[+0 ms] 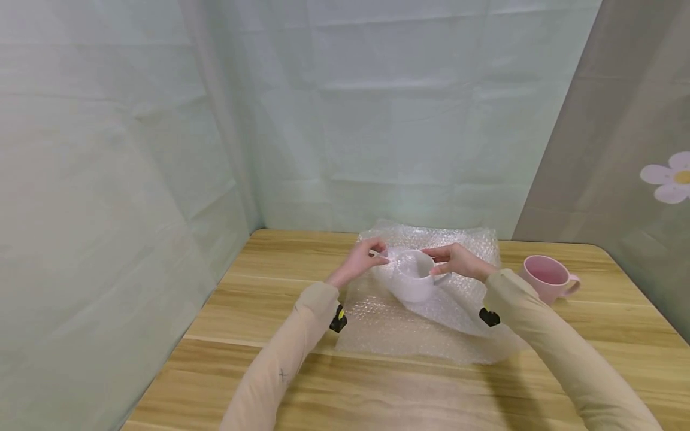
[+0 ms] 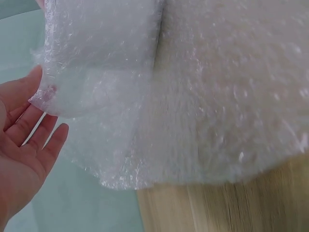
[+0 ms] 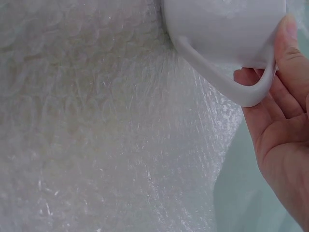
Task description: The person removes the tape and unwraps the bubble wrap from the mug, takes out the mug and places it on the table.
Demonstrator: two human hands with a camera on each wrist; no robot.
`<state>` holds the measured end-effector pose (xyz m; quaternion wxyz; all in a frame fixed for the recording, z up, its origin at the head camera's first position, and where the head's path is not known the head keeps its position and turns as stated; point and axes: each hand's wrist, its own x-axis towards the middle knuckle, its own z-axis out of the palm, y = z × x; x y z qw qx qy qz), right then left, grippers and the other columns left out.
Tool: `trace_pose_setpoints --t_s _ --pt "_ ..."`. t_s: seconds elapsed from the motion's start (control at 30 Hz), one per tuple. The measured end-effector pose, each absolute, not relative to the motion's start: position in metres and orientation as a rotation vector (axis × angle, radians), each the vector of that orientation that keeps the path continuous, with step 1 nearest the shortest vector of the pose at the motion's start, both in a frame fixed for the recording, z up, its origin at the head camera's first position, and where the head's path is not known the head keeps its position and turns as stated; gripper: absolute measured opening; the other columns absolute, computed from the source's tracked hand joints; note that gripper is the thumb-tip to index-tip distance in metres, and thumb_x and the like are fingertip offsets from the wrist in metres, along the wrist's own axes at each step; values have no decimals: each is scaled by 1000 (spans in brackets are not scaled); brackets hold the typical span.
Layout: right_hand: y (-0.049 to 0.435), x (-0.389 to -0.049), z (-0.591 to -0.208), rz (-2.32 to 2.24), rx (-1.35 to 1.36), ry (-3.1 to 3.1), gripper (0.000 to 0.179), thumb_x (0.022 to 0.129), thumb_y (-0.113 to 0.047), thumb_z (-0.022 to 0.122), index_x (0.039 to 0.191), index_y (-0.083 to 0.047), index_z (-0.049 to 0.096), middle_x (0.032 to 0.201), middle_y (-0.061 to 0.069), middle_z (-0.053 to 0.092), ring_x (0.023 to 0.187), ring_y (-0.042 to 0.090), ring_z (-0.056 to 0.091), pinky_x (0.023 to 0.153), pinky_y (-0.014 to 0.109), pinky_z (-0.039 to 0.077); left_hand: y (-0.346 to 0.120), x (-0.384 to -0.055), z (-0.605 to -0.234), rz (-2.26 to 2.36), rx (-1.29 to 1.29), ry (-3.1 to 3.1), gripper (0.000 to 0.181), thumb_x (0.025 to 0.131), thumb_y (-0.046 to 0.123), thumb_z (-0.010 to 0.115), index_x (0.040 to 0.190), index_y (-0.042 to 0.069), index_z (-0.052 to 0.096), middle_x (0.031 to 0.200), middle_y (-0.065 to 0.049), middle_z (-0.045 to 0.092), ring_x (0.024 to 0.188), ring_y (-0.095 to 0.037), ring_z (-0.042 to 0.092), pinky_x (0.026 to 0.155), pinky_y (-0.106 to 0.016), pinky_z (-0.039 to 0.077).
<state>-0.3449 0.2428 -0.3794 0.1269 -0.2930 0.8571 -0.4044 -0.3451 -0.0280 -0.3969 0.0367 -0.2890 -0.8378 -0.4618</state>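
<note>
A white mug [image 1: 417, 290] stands on a sheet of bubble wrap [image 1: 399, 335] at the middle of the table. My left hand [image 1: 362, 258] is left of the mug and pinches a corner of the wrap [image 2: 96, 92] between thumb and fingers; this raised flap leans over the mug's left side. With thumb at the rim and fingers by the handle, my right hand [image 3: 285, 106] grips the mug, whose curved handle shows in the right wrist view. Some right fingertips are hidden behind the mug and handle.
A pink mug [image 1: 544, 281] stands right of the bubble wrap, close to my right sleeve, its handle pointing right. The wooden table [image 1: 226, 359] ends at a pale curtain [image 1: 399, 120] behind and on the left.
</note>
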Motion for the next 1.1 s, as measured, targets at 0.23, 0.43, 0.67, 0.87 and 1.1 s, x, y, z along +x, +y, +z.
trace_pose_setpoints --t_s 0.23,0.43,0.67,0.87,1.1 --pt "241 -344 -380 -1163 -850 2514 54 78 -9 69 126 4 49 122 20 50 110 37 47 87 44 41 -41 -337 -398 -1322 -1009 -2486 13 77 5 70 78 5 57 85 -2 59 87 -17 53 84 -31 42" --pt "238 -342 -377 -1153 -844 2529 52 79 -7 69 125 6 48 121 22 50 109 38 48 86 46 42 -55 -329 -401 -1248 -1114 -2426 12 76 2 70 81 6 59 97 -3 62 109 -21 47 96 -42 30" --pt "235 -338 -374 -1154 -837 2521 52 79 -4 68 125 7 47 121 24 49 109 40 47 86 46 41 -69 -317 -403 -1141 -1258 -2406 4 82 9 65 83 6 65 91 -4 64 97 -19 55 89 -31 39" --pt "237 -341 -376 -1154 -840 2532 53 78 -4 69 125 8 48 119 23 51 108 36 49 87 45 41 -77 -312 -404 -1209 -1175 -2445 21 90 12 54 74 3 65 77 -3 64 74 -15 58 70 -27 47" --pt "237 -342 -380 -1164 -809 2516 53 79 -6 69 126 6 47 122 21 50 109 35 48 89 47 39 -81 -312 -405 -1224 -1129 -2563 20 88 14 60 72 3 65 67 -2 62 58 -23 56 52 -24 44"
